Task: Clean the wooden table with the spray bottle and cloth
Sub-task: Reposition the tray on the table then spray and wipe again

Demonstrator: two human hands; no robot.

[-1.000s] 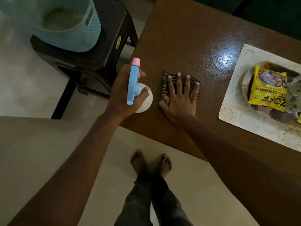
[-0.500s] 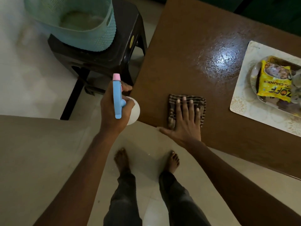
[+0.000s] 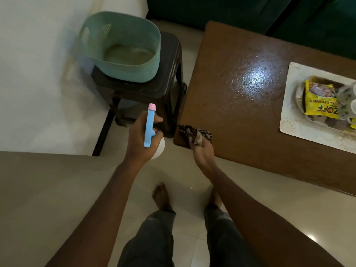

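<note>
Right, fingers of the right hand are curling round a bunched brown striped cloth, pinching it up at the near corner of the glossy brown wooden table, centre of frame, probably gathering it for a fresh pass. On the left hand, fingers are wrapping the white spray bottle with its blue trigger head and pink nozzle, holding it off the table, left of centre, seemingly ready to spray. A wet sheen is showing mid-table, and a pale placemat carrying snacks is sitting at the right edge.
</note>
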